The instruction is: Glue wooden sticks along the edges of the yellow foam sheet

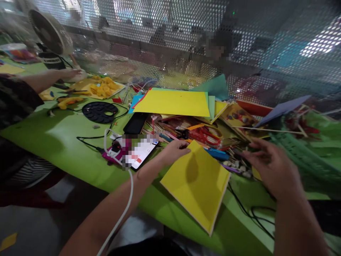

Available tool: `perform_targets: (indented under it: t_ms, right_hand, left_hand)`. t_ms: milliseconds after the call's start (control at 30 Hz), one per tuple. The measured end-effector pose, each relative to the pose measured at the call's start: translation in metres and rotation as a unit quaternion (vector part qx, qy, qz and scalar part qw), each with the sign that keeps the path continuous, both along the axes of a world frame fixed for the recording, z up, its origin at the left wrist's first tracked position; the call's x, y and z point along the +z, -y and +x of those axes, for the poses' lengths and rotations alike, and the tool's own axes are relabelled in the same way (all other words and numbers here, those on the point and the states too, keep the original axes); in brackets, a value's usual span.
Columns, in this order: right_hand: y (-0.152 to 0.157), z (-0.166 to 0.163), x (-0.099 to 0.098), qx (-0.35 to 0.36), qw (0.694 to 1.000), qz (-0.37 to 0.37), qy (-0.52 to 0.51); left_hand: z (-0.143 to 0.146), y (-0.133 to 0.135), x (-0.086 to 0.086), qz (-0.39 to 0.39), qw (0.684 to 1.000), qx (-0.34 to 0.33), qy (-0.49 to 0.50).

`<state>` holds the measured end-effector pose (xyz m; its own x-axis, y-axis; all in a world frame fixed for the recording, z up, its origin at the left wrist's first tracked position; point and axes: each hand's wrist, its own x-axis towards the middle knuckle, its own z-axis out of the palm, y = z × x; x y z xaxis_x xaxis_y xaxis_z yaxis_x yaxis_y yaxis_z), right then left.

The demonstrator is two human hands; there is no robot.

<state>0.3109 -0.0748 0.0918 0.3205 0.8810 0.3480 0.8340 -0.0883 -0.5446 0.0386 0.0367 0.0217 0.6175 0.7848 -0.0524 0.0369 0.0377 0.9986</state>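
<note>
My left hand [174, 153] is closed on the upper left corner of a square yellow board [197, 185]. Pale edging runs along its lower sides, and a hand-shaped shadow falls across its face. The board tilts over the table's front edge. To the right, my right hand [277, 172] reaches into the clutter with thumb and fingers apart. Its fingertips are close to small grey stones [236, 164] and loose sticks; whether they touch anything is unclear. Between the hands lie a blue tool handle [217, 153] and red-handled scissors [206, 135].
Stacked coloured sheets [173, 101] cover part of the pile. A lit phone [141, 153], power strip [113, 154] and black palette [99, 112] are at left, with cables crossing. A green basket [301, 149] stands right. Another person's arm [50, 78] reaches near a fan [48, 32].
</note>
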Motion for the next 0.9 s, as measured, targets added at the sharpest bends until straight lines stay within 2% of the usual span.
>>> perform_targets:
  t_ms: [33, 100, 167, 233, 333, 433, 633, 733, 900]
  right_hand:
    - [0.0, -0.008, 0.002, 0.008, 0.997, 0.037, 0.064]
    - [-0.004, -0.03, 0.004, 0.097, 0.987, 0.069, 0.111]
    - [-0.014, -0.053, 0.001, 0.206, 0.974, 0.027, 0.089]
    - [-0.026, -0.071, -0.004, 0.246, 0.964, 0.014, 0.099]
    - [-0.04, -0.083, -0.014, 0.243, 0.963, 0.013, 0.112]
    - [-0.042, -0.087, -0.02, 0.233, 0.967, 0.014, 0.104]
    - [-0.028, -0.093, -0.029, 0.139, 0.974, 0.043, 0.171]
    - [-0.027, -0.092, -0.032, 0.151, 0.965, 0.033, 0.214]
    - [-0.028, -0.089, -0.036, 0.168, 0.951, -0.008, 0.26]
  left_hand:
    - [0.002, 0.002, 0.0, 0.003, 1.0, -0.019, -0.011]
    - [0.005, 0.005, -0.001, -0.009, 0.998, -0.053, -0.019]
    - [0.007, 0.007, -0.003, -0.045, 0.996, -0.079, 0.002]
    - [0.009, 0.007, -0.004, -0.072, 0.993, -0.088, 0.028]
    - [0.01, 0.008, -0.004, -0.089, 0.99, -0.087, 0.059]
    - [0.011, 0.011, -0.003, -0.102, 0.988, -0.086, 0.08]
    - [0.017, 0.016, -0.001, -0.123, 0.989, -0.046, 0.073]
    - [0.018, 0.018, 0.002, -0.125, 0.988, -0.058, 0.064]
    - [0.018, 0.018, 0.004, -0.068, 0.996, -0.056, 0.005]
